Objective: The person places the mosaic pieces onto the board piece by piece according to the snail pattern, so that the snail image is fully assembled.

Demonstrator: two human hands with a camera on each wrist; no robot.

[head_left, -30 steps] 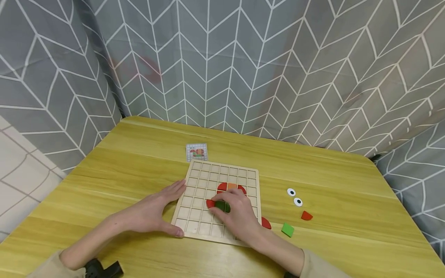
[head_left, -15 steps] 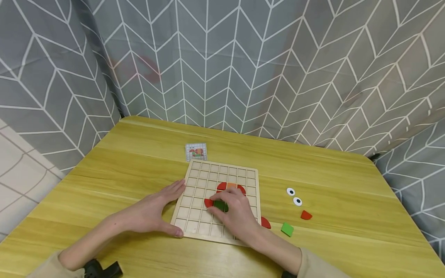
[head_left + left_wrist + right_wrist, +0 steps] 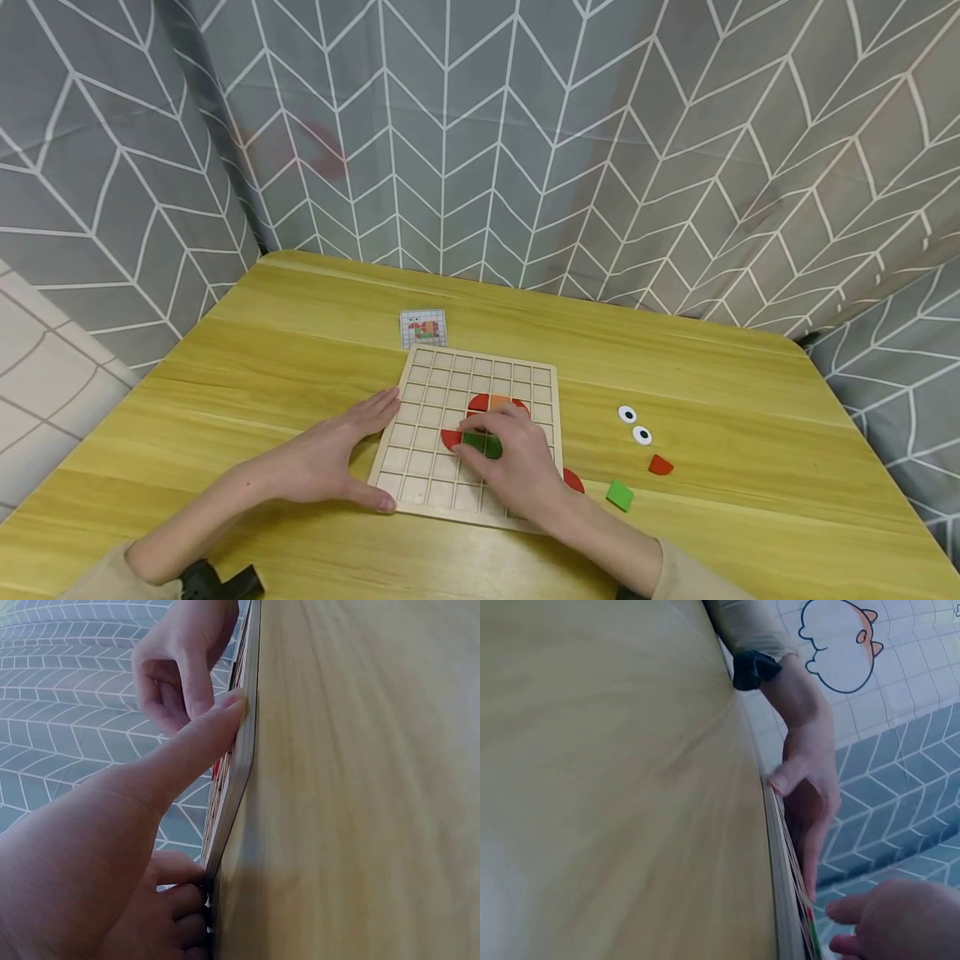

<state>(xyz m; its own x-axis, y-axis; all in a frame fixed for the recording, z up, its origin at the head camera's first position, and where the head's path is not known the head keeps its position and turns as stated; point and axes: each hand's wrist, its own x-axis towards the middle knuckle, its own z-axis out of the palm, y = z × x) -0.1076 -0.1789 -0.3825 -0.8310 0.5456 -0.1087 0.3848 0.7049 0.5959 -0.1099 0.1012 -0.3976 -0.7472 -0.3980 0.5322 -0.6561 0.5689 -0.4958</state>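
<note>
A wooden grid board lies on the table in the head view. My left hand rests against its left side, thumb on the near corner and fingers stretched along the edge. Over the board is my right hand, thumb and index finger apart and holding nothing that I can see. Just left of its fingertips lies a red quarter-round piece, beside dark green pieces. Red pieces and an orange piece sit farther up the grid, partly hidden by this hand.
Behind the board lies a patterned picture card. To the right are two eye discs, a red quarter-round and a light green square. Another red piece lies against the board's right edge. A curtain hangs behind the table.
The right hand's fingertips have drawn slightly right, away from the red quarter-round, which now lies in the grid left of the green pieces. My left hand has stayed put.
</note>
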